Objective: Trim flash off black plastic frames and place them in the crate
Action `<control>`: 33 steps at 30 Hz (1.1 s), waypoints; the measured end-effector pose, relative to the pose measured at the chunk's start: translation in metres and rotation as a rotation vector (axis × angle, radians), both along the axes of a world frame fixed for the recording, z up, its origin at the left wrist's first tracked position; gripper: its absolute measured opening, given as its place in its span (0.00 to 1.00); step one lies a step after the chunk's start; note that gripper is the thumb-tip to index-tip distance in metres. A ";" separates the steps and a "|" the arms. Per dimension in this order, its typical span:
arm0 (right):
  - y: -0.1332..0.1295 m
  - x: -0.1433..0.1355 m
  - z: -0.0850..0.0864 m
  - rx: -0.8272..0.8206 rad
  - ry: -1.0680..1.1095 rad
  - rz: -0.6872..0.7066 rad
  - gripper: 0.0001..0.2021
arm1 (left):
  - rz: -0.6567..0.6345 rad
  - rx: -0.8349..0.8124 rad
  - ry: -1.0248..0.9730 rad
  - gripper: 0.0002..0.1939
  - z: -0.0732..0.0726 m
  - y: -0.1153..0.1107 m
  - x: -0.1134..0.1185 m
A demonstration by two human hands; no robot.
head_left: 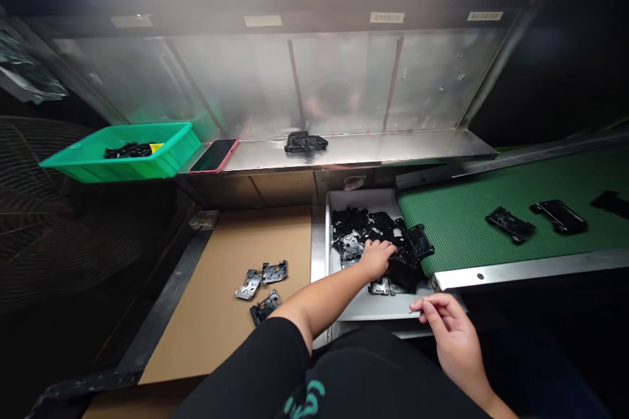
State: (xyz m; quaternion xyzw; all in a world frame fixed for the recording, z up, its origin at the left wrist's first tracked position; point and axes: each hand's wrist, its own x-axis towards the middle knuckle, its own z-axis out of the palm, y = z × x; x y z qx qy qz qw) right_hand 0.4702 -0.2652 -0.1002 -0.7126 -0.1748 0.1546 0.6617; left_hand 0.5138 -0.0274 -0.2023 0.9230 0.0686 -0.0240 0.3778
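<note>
1. One metal back panel (pixel 339 88) stands behind everything.
2. One green belt (pixel 457 209) runs off to the right.
3. One brown cardboard sheet (pixel 206 314) lies on the counter (pixel 318 242), left of the tray.
4. One metal shelf (pixel 363 152) runs below the panel.
5. One light-grey tray (pixel 358 311) sits between sheet and belt.
6. One green bin (pixel 142 173) is at the shelf's left end, holding black pieces too tangled to count.
7. Two hands: the left hand (pixel 377 258) has its fingers down on the heap in the tray, its grip unclear; the right hand (pixel 452 324) is by the tray's front edge, thumb near forefinger, and I cannot tell whether that narrow grip holds anything.
8. One phone (pixel 215 156) lies beside the bin.
9. Metal parts: three on the sheet (pixel 265 306), three on the belt (pixel 511 224), a small stack (pixel 305 143) on the shelf, and a heap (pixel 405 268) in the tray, both uncountable.
10. Four labels (pixel 387 18) mark the panel.
</note>
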 end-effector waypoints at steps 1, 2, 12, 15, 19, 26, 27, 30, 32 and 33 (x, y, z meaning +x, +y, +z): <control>0.000 0.000 0.001 -0.006 0.007 0.002 0.13 | 0.018 -0.042 -0.001 0.26 0.001 0.005 -0.010; 0.001 0.000 0.002 -0.012 0.013 0.006 0.13 | 0.042 -0.091 -0.003 0.26 0.003 0.010 -0.021; 0.022 0.005 0.008 0.027 0.010 0.113 0.12 | 0.468 -0.949 -0.080 0.33 0.049 0.012 -0.141; 0.037 0.001 0.012 0.043 0.018 0.194 0.11 | 0.491 -1.184 -0.055 0.37 0.070 -0.004 -0.167; 0.056 -0.012 0.011 0.070 0.080 0.325 0.11 | 0.511 -1.371 -0.083 0.39 0.092 -0.020 -0.190; 0.070 -0.028 0.008 0.105 0.130 0.435 0.10 | 0.543 -1.692 -0.335 0.44 0.101 -0.030 -0.215; 0.072 -0.030 0.009 0.107 0.131 0.459 0.09 | 0.560 -1.685 -0.381 0.44 0.101 -0.031 -0.216; 0.074 -0.037 0.016 0.114 0.107 0.544 0.09 | 0.617 -1.652 -0.438 0.44 0.103 -0.033 -0.218; 0.076 -0.039 0.024 0.124 0.059 0.548 0.09 | 0.633 -1.644 -0.410 0.44 0.106 -0.034 -0.219; 0.077 -0.040 0.028 0.131 0.031 0.530 0.09 | 0.632 -1.645 -0.389 0.43 0.108 -0.034 -0.219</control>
